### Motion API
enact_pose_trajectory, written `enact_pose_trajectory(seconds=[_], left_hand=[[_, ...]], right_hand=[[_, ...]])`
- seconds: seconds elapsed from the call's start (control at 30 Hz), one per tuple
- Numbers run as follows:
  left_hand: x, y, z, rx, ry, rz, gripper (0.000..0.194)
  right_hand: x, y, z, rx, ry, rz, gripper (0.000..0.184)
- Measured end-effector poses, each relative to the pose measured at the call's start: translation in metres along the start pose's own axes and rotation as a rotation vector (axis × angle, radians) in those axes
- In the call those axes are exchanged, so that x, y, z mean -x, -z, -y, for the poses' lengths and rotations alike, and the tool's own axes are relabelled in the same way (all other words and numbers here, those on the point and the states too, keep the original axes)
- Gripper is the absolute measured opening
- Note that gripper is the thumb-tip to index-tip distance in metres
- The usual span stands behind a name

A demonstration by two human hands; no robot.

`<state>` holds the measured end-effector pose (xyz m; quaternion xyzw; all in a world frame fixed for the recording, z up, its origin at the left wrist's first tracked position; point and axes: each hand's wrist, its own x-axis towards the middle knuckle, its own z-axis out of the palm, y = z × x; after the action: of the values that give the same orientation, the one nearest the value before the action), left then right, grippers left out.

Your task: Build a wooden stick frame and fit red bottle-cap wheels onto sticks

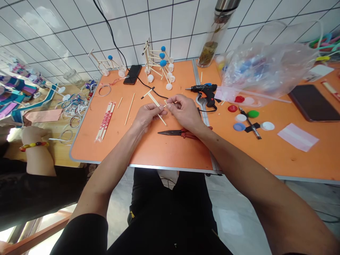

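Pinching stick frame (152, 98) between thumb and fingers of left hand (144, 117), above orange desk (117, 145). Right hand (183, 109) pinches short stick (165, 105) beside frame. Dark-ended crosspiece (148, 92) points away from person. Possible trouble: frame twisting or joint loosening if right hand presses unevenly. Crosspiece near black cable (112, 35); forward push could snag it. Pliers (171, 132) lie partly under right forearm; dropping arm could knock them.

Pale stick frame (154, 99), slanting, dark-tipped crosspiece (147, 92)
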<state>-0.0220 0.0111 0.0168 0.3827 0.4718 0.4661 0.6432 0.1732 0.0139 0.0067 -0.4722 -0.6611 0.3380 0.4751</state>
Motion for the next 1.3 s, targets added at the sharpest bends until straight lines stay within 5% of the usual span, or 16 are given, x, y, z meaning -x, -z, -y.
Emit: enact_pose_trajectory(seconds=[0.17, 1.3], left_hand=[[0.003, 0.002, -0.011, 0.059, 0.035, -0.057, 0.006], [0.002, 0.002, -0.013, -0.009, 0.047, -0.019, 0.015]], right_hand=[[-0.001, 0.011, 0.007, 0.088, 0.038, -0.071, 0.005], [0.006, 0.01, 0.018, 0.164, 0.001, 0.006, 0.005]])
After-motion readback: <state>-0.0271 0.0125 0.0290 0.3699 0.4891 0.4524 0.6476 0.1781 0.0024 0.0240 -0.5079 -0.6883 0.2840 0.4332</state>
